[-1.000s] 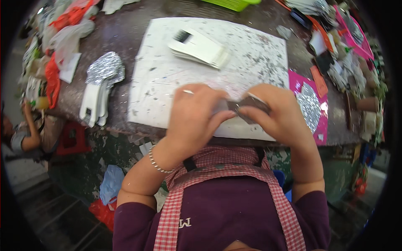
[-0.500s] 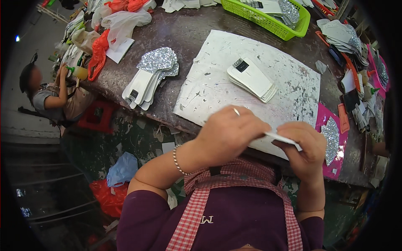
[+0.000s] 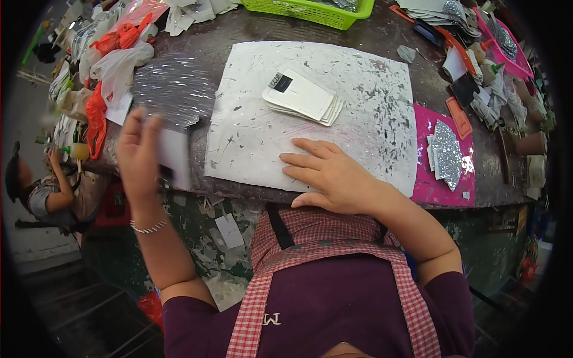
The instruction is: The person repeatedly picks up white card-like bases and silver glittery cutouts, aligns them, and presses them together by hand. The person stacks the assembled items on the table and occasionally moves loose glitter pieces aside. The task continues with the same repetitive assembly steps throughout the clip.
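My left hand, blurred by motion, is raised at the left beside a smeared pile of white pieces with silver glitter tops. Whether its fingers hold one of them I cannot tell. My right hand lies with fingers spread on the near edge of a white, paint-scuffed sheet, holding nothing. Beyond its fingertips, on that sheet, rests a stack of flat white pieces with a black label at one corner. To the right, a few silver glitter pieces lie on a magenta sheet.
A green basket stands at the back. Plastic bags crowd the left side. A pink basket, an orange strip and loose pieces line the right. Another person works at far left. Scraps litter the floor.
The thin white piece between my hands is no longer there. My left hand has swung left to the glitter-topped pile, now smeared; my right hand has come down flat on the sheet. The view shifted.
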{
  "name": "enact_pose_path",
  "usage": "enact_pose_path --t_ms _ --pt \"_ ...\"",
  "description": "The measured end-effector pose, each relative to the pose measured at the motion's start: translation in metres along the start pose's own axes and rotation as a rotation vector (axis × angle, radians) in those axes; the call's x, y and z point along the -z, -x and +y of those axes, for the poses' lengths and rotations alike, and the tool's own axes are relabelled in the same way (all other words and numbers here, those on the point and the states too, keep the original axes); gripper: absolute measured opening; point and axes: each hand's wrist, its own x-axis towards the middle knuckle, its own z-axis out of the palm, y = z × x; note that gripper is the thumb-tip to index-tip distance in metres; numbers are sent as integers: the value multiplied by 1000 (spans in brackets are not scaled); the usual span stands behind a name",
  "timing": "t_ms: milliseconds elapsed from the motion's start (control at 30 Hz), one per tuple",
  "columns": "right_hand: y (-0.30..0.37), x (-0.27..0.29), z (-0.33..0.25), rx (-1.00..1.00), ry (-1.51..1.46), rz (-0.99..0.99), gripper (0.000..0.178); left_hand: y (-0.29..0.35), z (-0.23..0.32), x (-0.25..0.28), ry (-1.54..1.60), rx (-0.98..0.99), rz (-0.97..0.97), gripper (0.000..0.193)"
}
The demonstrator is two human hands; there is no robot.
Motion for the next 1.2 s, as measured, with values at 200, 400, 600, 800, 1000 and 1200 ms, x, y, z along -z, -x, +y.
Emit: enact_pose_path --t_ms 200,400,600,800,1000,1200 --pt "13 13 6 -112 -201 240 30 -51 -60 62 -1257 -377 137 47" --pt "17 49 27 -506 -163 458 18 -32 10 -138 -775 -760 -578 40" --pt "18 54 54 -569 -97 464 30 -64 12 -185 -901 -779 -936 53" --pt "-37 64 105 -646 -211 348 28 -63 6 -183 -911 -817 -871 51" --pt "-67 84 105 -778 -260 -2 25 -65 22 -194 -1006 -780 -812 35" --pt "-67 85 107 -685 -134 35 21 -41 12 -178 -873 -831 -740 31"
